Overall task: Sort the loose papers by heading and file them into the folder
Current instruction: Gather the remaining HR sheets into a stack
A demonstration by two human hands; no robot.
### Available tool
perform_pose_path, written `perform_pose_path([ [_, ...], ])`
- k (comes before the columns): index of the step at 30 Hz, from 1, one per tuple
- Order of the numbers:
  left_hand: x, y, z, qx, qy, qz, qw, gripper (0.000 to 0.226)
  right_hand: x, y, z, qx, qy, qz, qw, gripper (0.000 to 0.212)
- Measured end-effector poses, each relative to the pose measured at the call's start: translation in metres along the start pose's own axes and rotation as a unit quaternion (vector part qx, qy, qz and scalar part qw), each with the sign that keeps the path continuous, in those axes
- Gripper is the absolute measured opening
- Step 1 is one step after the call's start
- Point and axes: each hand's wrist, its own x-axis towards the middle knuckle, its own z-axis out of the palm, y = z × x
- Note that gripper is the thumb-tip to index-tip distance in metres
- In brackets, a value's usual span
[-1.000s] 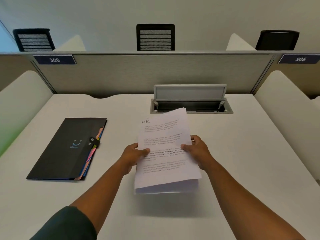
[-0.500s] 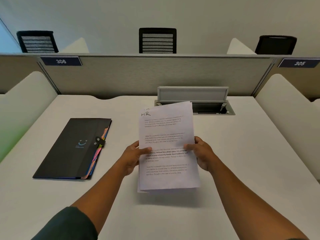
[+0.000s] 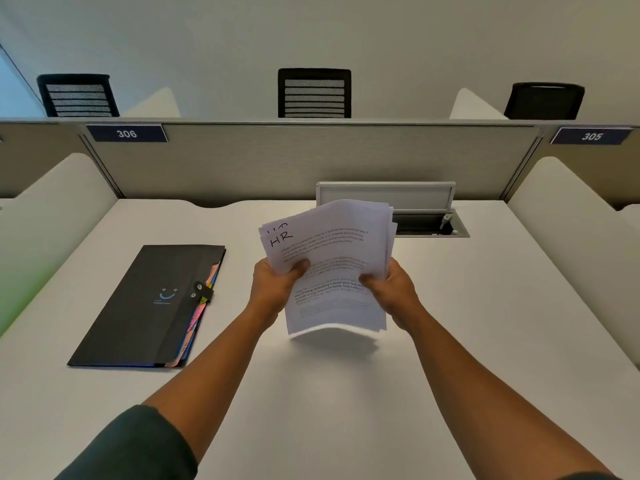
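I hold a stack of white printed papers above the middle of the white desk. The top sheet has "HR" handwritten at its upper left, and the sheets behind fan out at the top and right. My left hand grips the stack's left edge, thumb on the front. My right hand grips the right edge the same way. A black accordion folder lies shut on the desk to the left, strap fastened, coloured tabs showing along its right side.
An open cable hatch with a raised grey lid sits at the desk's back, partly behind the papers. Partition panels with signs 306 and 305 close the far side. White side dividers flank the desk. Black chairs stand beyond.
The stack has risen and tilted, and its sheets have fanned apart at the top. Both hands have shifted up along the paper edges.
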Motion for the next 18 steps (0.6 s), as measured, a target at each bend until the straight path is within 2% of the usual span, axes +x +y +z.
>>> perform_pose_path([
  [4,0.003,0.008,0.004,0.016,-0.004,0.055,0.998,0.031,0.004,-0.008,0.001,0.009,0.047,-0.042,0.998,0.042],
  [9,0.006,0.005,0.004,0.049,-0.003,0.048,0.998,0.04,-0.001,-0.003,0.0,0.01,0.068,-0.034,0.997,0.049],
  [18,0.003,0.003,0.003,0.078,-0.026,0.039,0.996,0.029,-0.008,-0.002,-0.001,-0.005,0.044,-0.03,0.999,0.034],
])
